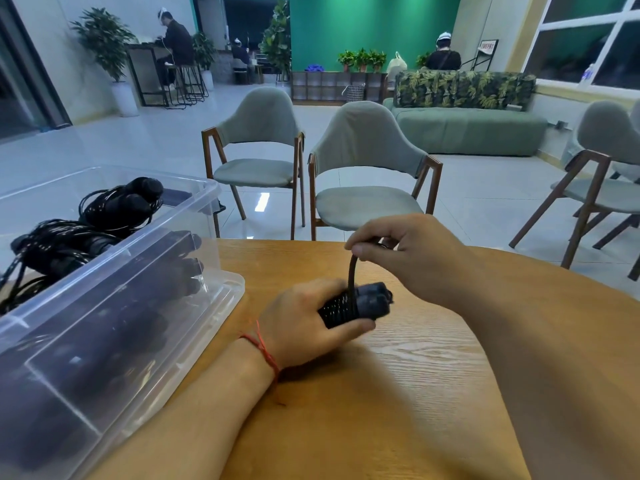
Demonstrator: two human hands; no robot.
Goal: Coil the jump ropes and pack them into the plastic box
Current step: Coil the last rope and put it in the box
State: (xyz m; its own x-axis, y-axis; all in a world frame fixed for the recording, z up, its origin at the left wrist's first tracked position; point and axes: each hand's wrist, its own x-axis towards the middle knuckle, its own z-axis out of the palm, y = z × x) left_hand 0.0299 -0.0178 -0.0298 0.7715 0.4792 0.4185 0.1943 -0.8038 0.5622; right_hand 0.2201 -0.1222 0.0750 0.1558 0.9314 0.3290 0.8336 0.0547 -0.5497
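My left hand (311,317) grips the bundled jump rope (356,304) on the desk (398,393) to steady it, my right hand (405,251) pinching its tail above for wrapping; plastic box (166,306) just left.

On the light wooden surface (398,403), the left hand (301,320) grips a black jump rope bundle (363,303), while the right hand (412,251) pinches its black cord (352,271) above. Just beside them, a clear plastic box (232,284) holds more coiled black ropes (69,237).
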